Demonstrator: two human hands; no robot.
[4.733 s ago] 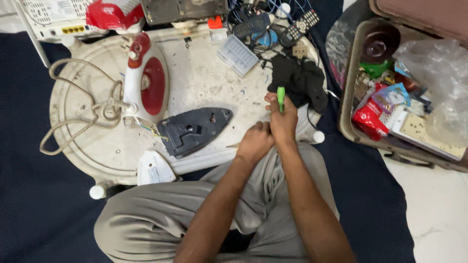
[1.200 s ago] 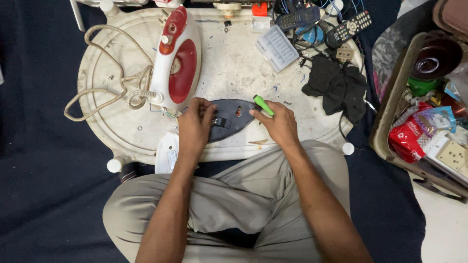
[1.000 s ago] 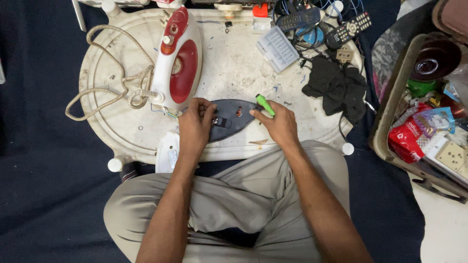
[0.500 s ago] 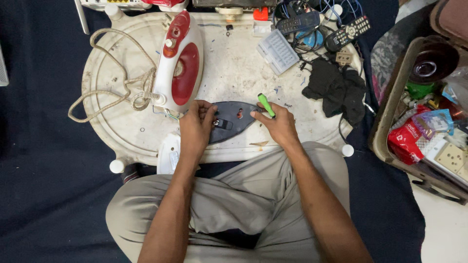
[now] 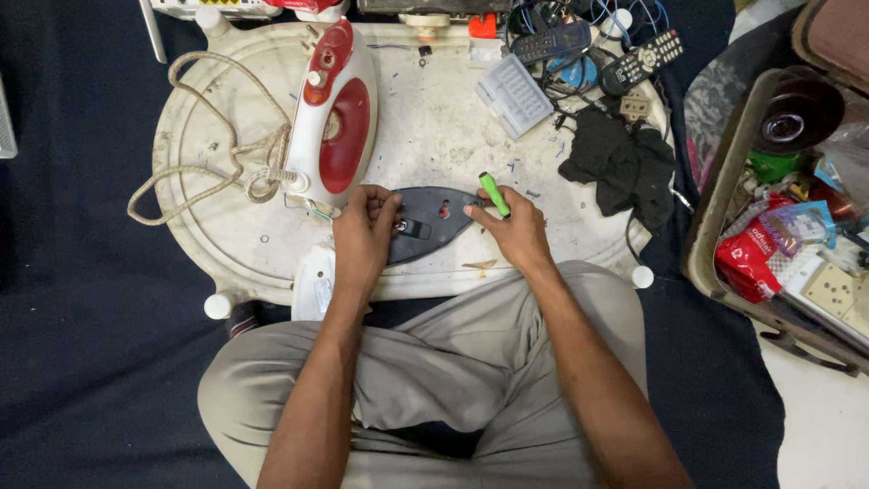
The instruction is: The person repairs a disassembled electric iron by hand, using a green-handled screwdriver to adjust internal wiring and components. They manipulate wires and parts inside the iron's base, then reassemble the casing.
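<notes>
On a round, scuffed white tray table (image 5: 226, 254), a dark grey iron soleplate (image 5: 433, 220) lay flat near the edge closest to the seated person. Their left hand (image 5: 364, 237) rested on the soleplate's wide end, fingers curled down onto it and thumb pressed beside a small metal fitting. Their right hand (image 5: 516, 234) sat at the soleplate's pointed end, closed around a green-handled screwdriver (image 5: 493, 193) whose handle stuck up between thumb and forefinger. Just beyond the soleplate, towards the table's far side, a red and white iron body (image 5: 333, 118) lay tilted, its braided cord (image 5: 195, 172) looping off to the soleplate's left. Farther beyond the soleplate and to its right sat a clear plastic compartment box (image 5: 514, 94), two remote controls (image 5: 606, 52) and a crumpled black cloth (image 5: 620, 167). Well to the soleplate's right stood an open bin of clutter (image 5: 724, 208).
</notes>
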